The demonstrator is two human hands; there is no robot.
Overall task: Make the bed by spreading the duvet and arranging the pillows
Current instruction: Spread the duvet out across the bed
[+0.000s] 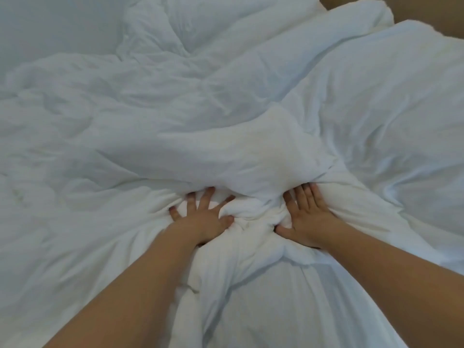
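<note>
A: How are the hands placed?

B: Two bare forearms are extended forward from the bottom of the view. The left hand (203,218) is laid palm down with its fingers splayed wide, the fingertips sunk slightly into the fabric. The right hand (307,218) is laid palm down as well, its fingers straight and held close together, the thumb stretched out toward the left. Nothing is gripped by either hand; both are pressed flat on the cloth, with a bunched knot of fabric squeezed between them.

A: What is being pressed?

B: A thick white padded duvet (175,116), soft and heavily crumpled, by which almost the whole view is filled. It is spread unevenly across the bed. Deep creases are drawn in toward the two hands. A puffy fold is raised just beyond the fingertips, and a larger rounded mound is seen at the right. At the upper left the cloth is lying flatter and smoother.

A: Is anything else visible?

B: A small strip of tan surface (426,8) is seen in the upper right corner, past the duvet's edge. What it is cannot be told.
</note>
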